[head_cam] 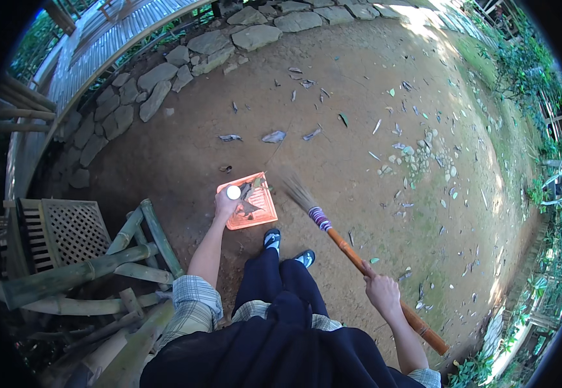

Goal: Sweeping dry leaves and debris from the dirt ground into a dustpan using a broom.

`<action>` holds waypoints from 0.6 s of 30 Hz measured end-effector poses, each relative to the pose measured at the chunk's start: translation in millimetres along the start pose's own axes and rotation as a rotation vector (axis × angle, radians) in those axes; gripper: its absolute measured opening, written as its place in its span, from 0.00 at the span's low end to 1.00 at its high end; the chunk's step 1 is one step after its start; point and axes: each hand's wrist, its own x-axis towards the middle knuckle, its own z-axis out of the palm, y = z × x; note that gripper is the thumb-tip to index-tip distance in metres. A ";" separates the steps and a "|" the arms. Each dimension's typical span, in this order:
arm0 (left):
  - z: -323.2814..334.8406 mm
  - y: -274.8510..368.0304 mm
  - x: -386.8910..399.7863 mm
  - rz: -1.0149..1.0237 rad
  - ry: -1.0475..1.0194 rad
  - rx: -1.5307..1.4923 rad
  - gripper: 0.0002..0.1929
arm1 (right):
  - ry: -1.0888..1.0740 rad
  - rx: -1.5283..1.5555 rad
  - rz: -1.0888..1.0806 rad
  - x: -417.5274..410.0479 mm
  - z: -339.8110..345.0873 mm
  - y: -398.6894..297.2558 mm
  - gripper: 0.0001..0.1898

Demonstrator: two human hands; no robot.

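Observation:
My left hand [225, 204] is closed around the upright handle of an orange plastic dustpan [261, 211], whose white round handle end [233, 192] points up at the camera. Dry brown leaves [248, 207] lie in the pan. My right hand [381, 293] grips the bamboo handle of a broom [346, 248]. Purple and white binding wraps the base of its bristles [296, 188], which point at the ground just right of the pan. Loose dry leaves [274, 137] are scattered on the dirt beyond the dustpan.
Bamboo poles [82, 271] and a lattice-panelled wooden piece [77, 228] stand close on my left. Flat stones [155, 77] edge the dirt ground, with a slatted bamboo platform [87, 53] behind them. Pebbles [426, 153] and more leaves lie to the right, plants [528, 72] farther off.

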 end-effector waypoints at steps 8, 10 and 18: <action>-21.9 -39.0 -42.9 0.011 0.209 -0.219 0.16 | 0.179 -0.031 -0.004 42.4 -9.2 16.1 0.22; -28.4 -48.4 -54.7 -0.015 0.227 -0.254 0.18 | 0.191 -0.041 -0.032 53.5 -10.2 17.1 0.22; -32.0 -56.4 -97.1 -0.063 0.425 -0.311 0.16 | 0.165 -0.078 -0.124 80.4 -6.9 24.1 0.22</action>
